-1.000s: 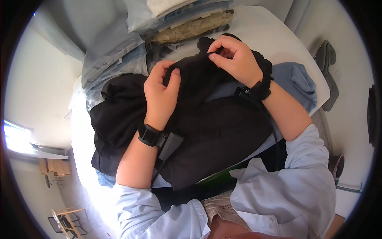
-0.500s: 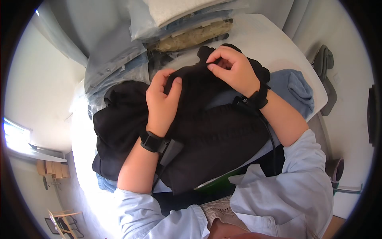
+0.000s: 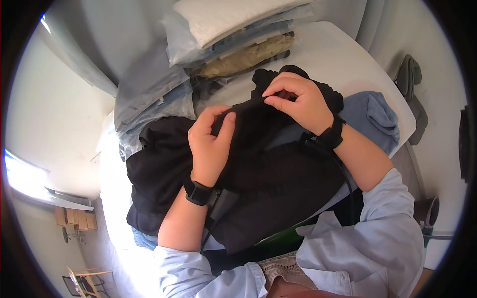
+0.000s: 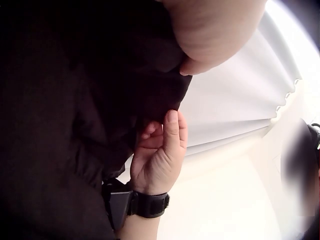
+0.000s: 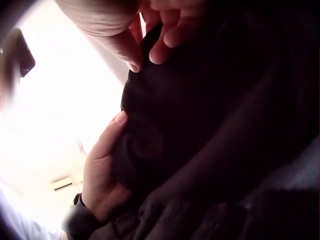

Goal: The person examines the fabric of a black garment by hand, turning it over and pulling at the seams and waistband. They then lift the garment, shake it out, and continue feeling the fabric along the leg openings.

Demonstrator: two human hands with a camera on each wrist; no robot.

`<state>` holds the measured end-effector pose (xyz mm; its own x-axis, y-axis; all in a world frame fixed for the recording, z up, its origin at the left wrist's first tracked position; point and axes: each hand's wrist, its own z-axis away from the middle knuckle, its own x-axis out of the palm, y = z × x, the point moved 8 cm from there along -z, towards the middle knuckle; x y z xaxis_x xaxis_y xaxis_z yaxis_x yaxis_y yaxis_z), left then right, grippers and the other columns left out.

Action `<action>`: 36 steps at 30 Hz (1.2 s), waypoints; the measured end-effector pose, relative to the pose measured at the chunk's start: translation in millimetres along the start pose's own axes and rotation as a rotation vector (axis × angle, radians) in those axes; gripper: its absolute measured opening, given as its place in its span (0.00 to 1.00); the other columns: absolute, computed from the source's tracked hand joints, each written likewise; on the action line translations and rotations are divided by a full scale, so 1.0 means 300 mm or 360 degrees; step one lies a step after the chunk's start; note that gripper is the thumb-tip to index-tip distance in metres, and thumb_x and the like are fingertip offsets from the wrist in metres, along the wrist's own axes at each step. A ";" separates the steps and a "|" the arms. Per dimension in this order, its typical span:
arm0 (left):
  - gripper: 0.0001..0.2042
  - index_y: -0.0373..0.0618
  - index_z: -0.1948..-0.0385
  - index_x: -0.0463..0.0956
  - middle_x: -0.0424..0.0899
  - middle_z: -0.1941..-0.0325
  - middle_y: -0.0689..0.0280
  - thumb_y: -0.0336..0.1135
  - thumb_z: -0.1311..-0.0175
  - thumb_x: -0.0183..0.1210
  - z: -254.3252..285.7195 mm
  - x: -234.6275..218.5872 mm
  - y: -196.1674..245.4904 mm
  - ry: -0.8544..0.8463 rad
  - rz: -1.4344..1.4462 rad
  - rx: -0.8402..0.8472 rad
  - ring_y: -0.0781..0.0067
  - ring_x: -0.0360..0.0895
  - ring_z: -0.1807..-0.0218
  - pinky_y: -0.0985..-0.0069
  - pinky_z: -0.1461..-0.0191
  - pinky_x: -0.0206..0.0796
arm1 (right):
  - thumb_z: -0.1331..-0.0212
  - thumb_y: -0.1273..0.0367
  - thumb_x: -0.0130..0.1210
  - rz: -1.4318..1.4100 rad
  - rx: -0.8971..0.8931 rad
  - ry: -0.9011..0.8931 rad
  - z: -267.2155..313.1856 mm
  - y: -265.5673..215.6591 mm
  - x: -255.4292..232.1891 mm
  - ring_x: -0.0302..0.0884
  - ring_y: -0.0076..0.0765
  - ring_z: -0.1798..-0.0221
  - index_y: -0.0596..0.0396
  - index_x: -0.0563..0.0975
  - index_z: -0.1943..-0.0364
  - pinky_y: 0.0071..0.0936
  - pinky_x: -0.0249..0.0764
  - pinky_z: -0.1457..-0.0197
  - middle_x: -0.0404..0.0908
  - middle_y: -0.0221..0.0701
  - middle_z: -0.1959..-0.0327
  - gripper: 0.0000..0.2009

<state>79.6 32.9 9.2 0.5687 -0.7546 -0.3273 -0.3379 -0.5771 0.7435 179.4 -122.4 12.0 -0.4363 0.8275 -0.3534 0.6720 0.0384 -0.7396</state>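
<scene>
A black cloth garment (image 3: 278, 169) with a gathered band lies bunched across folded blue denim (image 3: 370, 116). Its far edge is lifted between the two hands. My left hand (image 3: 211, 141) pinches that edge between thumb and fingers. A short way to the right, my right hand (image 3: 303, 104) pinches the same edge with thumb and forefinger. In the left wrist view the right hand (image 4: 157, 165) grips the dark cloth from below. The right wrist view shows the left hand (image 5: 102, 170) with its thumb on the fabric edge. Folds hide some fingertips.
Clear plastic bags (image 3: 149, 99) of folded clothes are stacked at the back left, a khaki garment (image 3: 243, 57) among them. A white bagged item (image 3: 223, 20) lies on top. The white table (image 3: 328, 54) ends at a rounded right corner. Grey curtains hang behind.
The whole head view has shifted, so the table and bags appear lower. Both hands keep their pinch on the black garment's edge, with little movement along it.
</scene>
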 end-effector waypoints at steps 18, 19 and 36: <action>0.07 0.36 0.66 0.76 0.81 0.71 0.61 0.28 0.43 0.58 0.001 0.008 -0.015 -0.0021 -0.0042 0.0026 0.76 0.77 0.67 0.80 0.59 0.67 | 0.50 0.77 0.59 -0.0099 0.0030 0.0025 -0.001 0.028 0.007 0.71 0.15 0.74 0.57 0.77 0.70 0.13 0.66 0.70 0.73 0.23 0.71 0.04; 0.07 0.36 0.66 0.76 0.81 0.71 0.61 0.28 0.43 0.58 -0.001 0.009 -0.014 -0.0020 -0.0017 0.0019 0.76 0.77 0.67 0.80 0.59 0.67 | 0.49 0.77 0.59 -0.0111 0.0028 0.0020 -0.002 0.032 0.008 0.71 0.15 0.74 0.57 0.77 0.69 0.13 0.66 0.70 0.72 0.23 0.71 0.04; 0.06 0.36 0.66 0.75 0.78 0.71 0.70 0.28 0.41 0.57 0.008 0.010 -0.002 -0.0053 -0.0066 -0.0006 0.83 0.71 0.66 0.85 0.59 0.63 | 0.51 0.77 0.59 -0.0057 0.0013 0.0022 0.008 0.012 0.007 0.70 0.16 0.72 0.57 0.77 0.69 0.13 0.65 0.70 0.73 0.24 0.70 0.05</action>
<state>79.7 30.3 6.4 0.5569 -0.7402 -0.3768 -0.3119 -0.6068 0.7311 179.5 -121.9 7.3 -0.4515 0.8333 -0.3190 0.6511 0.0633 -0.7563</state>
